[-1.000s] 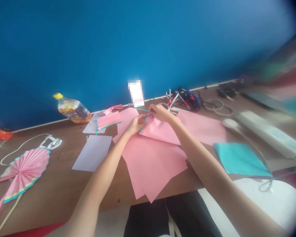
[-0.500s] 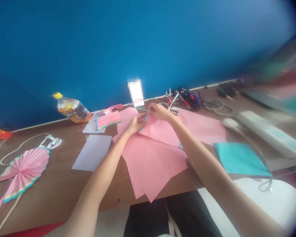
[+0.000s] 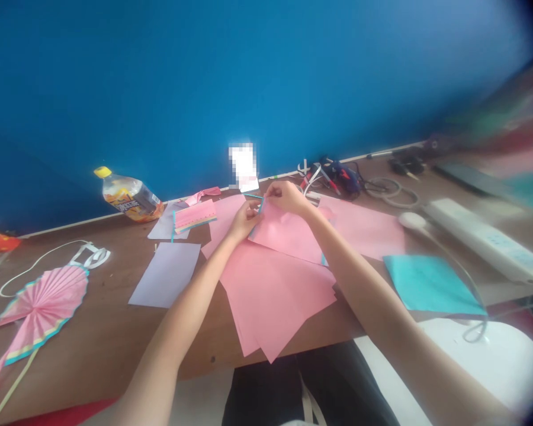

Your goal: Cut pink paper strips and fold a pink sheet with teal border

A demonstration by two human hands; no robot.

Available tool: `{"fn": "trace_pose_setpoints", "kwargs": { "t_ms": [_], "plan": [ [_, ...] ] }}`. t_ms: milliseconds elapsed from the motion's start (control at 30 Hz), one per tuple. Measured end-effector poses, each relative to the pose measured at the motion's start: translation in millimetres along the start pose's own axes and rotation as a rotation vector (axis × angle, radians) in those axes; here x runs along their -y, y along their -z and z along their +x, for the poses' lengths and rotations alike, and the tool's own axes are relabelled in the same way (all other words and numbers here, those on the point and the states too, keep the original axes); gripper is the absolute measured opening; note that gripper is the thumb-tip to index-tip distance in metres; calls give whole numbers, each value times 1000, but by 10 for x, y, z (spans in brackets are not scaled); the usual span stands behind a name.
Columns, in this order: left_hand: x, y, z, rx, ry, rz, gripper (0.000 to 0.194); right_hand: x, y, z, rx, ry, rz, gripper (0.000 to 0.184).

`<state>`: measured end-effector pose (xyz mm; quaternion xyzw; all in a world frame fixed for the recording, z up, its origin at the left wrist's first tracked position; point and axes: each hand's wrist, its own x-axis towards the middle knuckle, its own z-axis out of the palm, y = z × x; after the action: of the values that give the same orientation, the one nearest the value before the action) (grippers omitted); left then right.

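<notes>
A sheet of pink paper (image 3: 288, 236) with blue along its edges is tilted up above other pink sheets (image 3: 275, 302). My left hand (image 3: 246, 220) pinches its left edge, where a blue strip shows. At the top corner of the same sheet, the fingers of my right hand (image 3: 286, 196) are closed on the paper. A thin blue strip (image 3: 252, 196) sticks out to the left between the two hands. Left of my left forearm lie a pale lilac sheet (image 3: 165, 275) and a small pleated pink paper piece (image 3: 195, 218) with a blue and yellow border.
A folded pink paper fan (image 3: 48, 310) lies at the left, with a bottle (image 3: 131, 198) behind it. Turquoise paper (image 3: 430, 285), a white power strip (image 3: 488, 239) and its cable sit at the right. Scissors and tape rolls (image 3: 388, 188) lie along the blue wall.
Both hands keep hold of the pink sheet, and its upper left corner has shifted slightly. The rest of the table looks the same apart from a small camera movement.
</notes>
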<state>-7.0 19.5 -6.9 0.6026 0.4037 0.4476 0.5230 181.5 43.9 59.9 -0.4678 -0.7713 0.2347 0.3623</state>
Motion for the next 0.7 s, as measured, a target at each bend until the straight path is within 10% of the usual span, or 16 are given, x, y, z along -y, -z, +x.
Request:
{"fn": "trace_pose_setpoints", "kwargs": {
  "t_ms": [233,700],
  "plan": [
    [11,-7,4,-4,10,36,51,-38,11,-19,-33,-15,105,36],
    [-14,39,-11,83,-15,44,58,-114,42,1,-8,-13,128,21]
  ]
}}
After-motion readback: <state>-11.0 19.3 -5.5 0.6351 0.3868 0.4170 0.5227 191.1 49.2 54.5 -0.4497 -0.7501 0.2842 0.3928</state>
